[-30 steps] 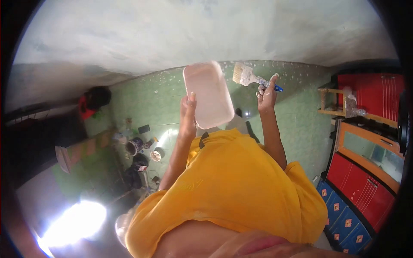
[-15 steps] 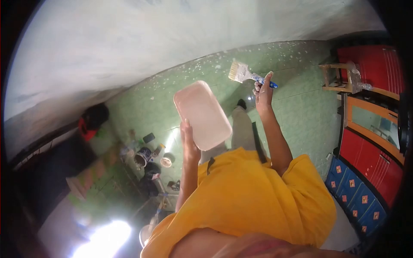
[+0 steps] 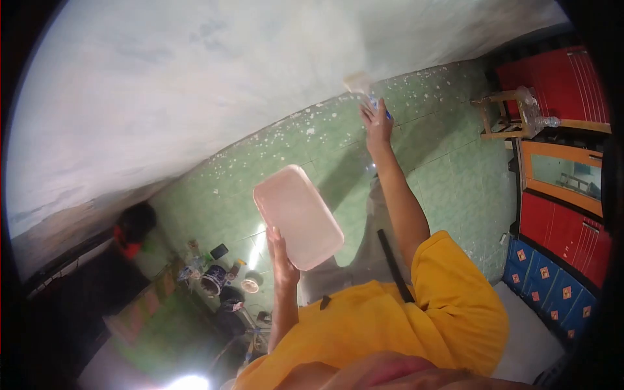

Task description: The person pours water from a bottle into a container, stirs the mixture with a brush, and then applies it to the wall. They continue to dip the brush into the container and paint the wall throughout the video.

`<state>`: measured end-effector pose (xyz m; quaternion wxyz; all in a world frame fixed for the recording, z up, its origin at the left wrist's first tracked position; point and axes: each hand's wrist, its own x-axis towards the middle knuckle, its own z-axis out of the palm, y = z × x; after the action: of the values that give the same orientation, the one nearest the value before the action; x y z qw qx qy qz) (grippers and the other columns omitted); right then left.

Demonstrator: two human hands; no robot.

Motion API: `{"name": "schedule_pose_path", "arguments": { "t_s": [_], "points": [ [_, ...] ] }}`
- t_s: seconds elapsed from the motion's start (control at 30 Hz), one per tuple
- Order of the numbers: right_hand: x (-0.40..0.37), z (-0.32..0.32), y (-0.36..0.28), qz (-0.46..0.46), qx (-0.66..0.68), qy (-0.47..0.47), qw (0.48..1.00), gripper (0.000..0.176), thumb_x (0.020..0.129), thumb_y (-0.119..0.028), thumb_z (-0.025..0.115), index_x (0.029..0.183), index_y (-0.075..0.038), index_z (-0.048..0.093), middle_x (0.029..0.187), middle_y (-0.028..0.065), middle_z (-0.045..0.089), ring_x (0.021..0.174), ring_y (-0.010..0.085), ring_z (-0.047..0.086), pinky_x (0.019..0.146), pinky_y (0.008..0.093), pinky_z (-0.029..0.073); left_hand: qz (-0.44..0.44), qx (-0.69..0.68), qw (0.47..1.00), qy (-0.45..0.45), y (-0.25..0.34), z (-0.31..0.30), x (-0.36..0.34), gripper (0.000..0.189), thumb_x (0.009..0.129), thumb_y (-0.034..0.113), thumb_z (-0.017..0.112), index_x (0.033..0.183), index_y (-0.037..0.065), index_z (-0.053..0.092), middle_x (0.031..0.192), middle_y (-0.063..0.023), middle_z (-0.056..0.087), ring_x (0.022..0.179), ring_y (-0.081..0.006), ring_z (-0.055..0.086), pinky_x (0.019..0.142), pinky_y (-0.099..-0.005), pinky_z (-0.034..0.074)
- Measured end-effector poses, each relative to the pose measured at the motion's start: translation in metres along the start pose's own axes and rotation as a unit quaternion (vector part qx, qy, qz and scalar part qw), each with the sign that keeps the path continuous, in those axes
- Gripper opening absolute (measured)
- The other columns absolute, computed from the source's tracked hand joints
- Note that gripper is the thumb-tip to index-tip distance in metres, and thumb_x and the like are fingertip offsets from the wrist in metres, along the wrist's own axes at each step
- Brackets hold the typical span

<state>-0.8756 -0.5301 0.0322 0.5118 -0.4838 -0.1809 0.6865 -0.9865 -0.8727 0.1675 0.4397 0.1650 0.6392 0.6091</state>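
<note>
My left hand [image 3: 282,259] grips a shallow pinkish-white tray [image 3: 300,218] by its near left edge, its inside facing up. In my right hand [image 3: 377,127] is a wide paintbrush [image 3: 357,84] with a white-smeared head and a blue handle, held out at arm's length. The bristles overlap the lower part of the white, patchy wall [image 3: 195,84] in this view. My fingers wrap round the handle and carry white specks.
White spatters dot the green tiled floor [image 3: 448,149] along the wall. Left of my legs stand a paint bucket [image 3: 212,281], a small tub [image 3: 250,283] and other clutter. A wooden stool [image 3: 497,114] and red cabinets [image 3: 552,224] line the right side.
My right hand has moved forward and left, bringing the brush up to the wall. The tray has shifted slightly lower in view, and the view has tilted toward the wall.
</note>
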Motion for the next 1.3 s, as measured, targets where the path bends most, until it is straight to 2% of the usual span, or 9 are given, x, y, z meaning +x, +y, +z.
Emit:
{"name": "schedule_pose_path", "arguments": {
  "t_s": [0.2, 0.43, 0.5, 0.6, 0.73, 0.93, 1.1, 1.2, 1.3],
  "points": [
    [0.065, 0.061, -0.019, -0.049, 0.043, -0.048, 0.997, 0.052, 0.099, -0.032, 0.043, 0.127, 0.012, 0.041, 0.124, 0.0228, 0.056, 0.113, 0.0322, 0.057, 0.095, 0.0361, 0.048, 0.096, 0.125, 0.987, 0.03, -0.052, 0.057, -0.005, 0.049, 0.103, 0.024, 0.031, 0.145, 0.0, 0.022, 0.14, -0.0165, 0.039, 0.124, -0.0251, 0.044, 0.103, -0.0384, 0.039],
    [0.008, 0.088, -0.098, -0.185, 0.018, -0.148, 0.971, 0.051, 0.1, -0.031, 0.044, 0.128, 0.011, 0.042, 0.128, 0.0223, 0.053, 0.117, 0.0299, 0.055, 0.098, 0.0373, 0.047, -0.078, -0.237, 0.967, 0.053, -0.056, 0.087, -0.008, 0.055, 0.101, 0.029, 0.038, 0.145, 0.001, 0.02, 0.142, -0.0159, 0.037, 0.126, -0.0259, 0.043, 0.104, -0.0396, 0.038],
    [0.009, 0.084, -0.097, -0.218, 0.024, -0.164, 0.962, 0.049, 0.099, -0.03, 0.045, 0.128, 0.01, 0.043, 0.125, 0.0217, 0.055, 0.116, 0.0286, 0.056, 0.098, 0.0379, 0.046, -0.022, -0.086, 0.996, 0.032, -0.066, 0.079, -0.011, 0.056, 0.101, 0.029, 0.039, 0.145, 0.001, 0.021, 0.141, -0.0158, 0.037, 0.125, -0.0261, 0.044, 0.104, -0.0404, 0.038],
    [0.036, 0.067, -0.063, -0.204, -0.013, -0.142, 0.968, 0.047, 0.1, -0.028, 0.045, 0.127, 0.009, 0.044, 0.122, 0.0214, 0.057, 0.113, 0.0286, 0.058, 0.097, 0.0373, 0.046, 0.096, 0.146, 0.984, 0.024, -0.099, 0.058, -0.015, 0.057, 0.1, 0.031, 0.041, 0.146, 0.003, 0.021, 0.142, -0.0158, 0.037, 0.125, -0.0267, 0.044, 0.104, -0.0414, 0.038],
    [0.095, 0.009, 0.035, -0.151, -0.027, -0.107, 0.982, 0.045, 0.1, -0.028, 0.045, 0.126, 0.009, 0.045, 0.12, 0.0206, 0.059, 0.109, 0.0284, 0.06, 0.095, 0.0365, 0.048, -0.027, -0.006, 0.999, 0.038, -0.12, 0.049, -0.002, 0.06, 0.099, 0.034, 0.042, 0.146, 0.004, 0.02, 0.142, -0.0156, 0.036, 0.125, -0.0271, 0.043, 0.104, -0.0421, 0.038],
    [0.156, -0.044, 0.103, -0.046, -0.018, -0.085, 0.995, 0.044, 0.097, -0.025, 0.05, 0.128, 0.007, 0.045, 0.124, 0.0187, 0.056, 0.115, 0.0275, 0.057, 0.096, 0.0353, 0.047, 0.049, 0.116, 0.99, 0.061, -0.146, 0.056, 0.0, 0.058, 0.1, 0.036, 0.038, 0.146, 0.005, 0.021, 0.141, -0.0137, 0.037, 0.126, -0.0252, 0.042, 0.103, -0.0409, 0.038],
    [0.119, -0.016, 0.03, 0.039, 0.102, -0.139, 0.984, 0.04, 0.096, -0.017, 0.053, 0.127, 0.007, 0.045, 0.119, 0.0152, 0.059, 0.111, 0.0232, 0.059, 0.093, 0.0303, 0.048, -0.014, 0.05, 0.996, 0.07, -0.127, 0.069, -0.002, 0.056, 0.1, 0.036, 0.036, 0.145, 0.004, 0.024, 0.138, -0.0123, 0.041, 0.124, -0.0242, 0.044, 0.102, -0.0402, 0.04],
    [0.083, 0.018, -0.043, 0.038, 0.008, -0.184, 0.982, 0.039, 0.095, -0.014, 0.053, 0.127, 0.007, 0.045, 0.119, 0.0132, 0.059, 0.104, 0.0194, 0.061, 0.09, 0.0284, 0.05, -0.02, -0.003, 0.997, 0.068, -0.115, 0.07, -0.011, 0.055, 0.1, 0.036, 0.036, 0.144, 0.004, 0.026, 0.137, -0.0121, 0.042, 0.124, -0.0241, 0.044, 0.102, -0.0396, 0.04],
    [0.049, 0.044, -0.097, -0.017, -0.04, -0.22, 0.974, 0.035, 0.095, -0.014, 0.054, 0.125, 0.003, 0.046, 0.109, 0.0088, 0.061, 0.075, 0.0091, 0.053, 0.065, 0.0235, 0.046, -0.022, -0.024, 0.999, 0.043, -0.092, 0.075, -0.013, 0.054, 0.1, 0.035, 0.036, 0.144, 0.003, 0.026, 0.138, -0.0125, 0.042, 0.125, -0.0242, 0.044, 0.102, -0.0393, 0.039]
  ]
}}
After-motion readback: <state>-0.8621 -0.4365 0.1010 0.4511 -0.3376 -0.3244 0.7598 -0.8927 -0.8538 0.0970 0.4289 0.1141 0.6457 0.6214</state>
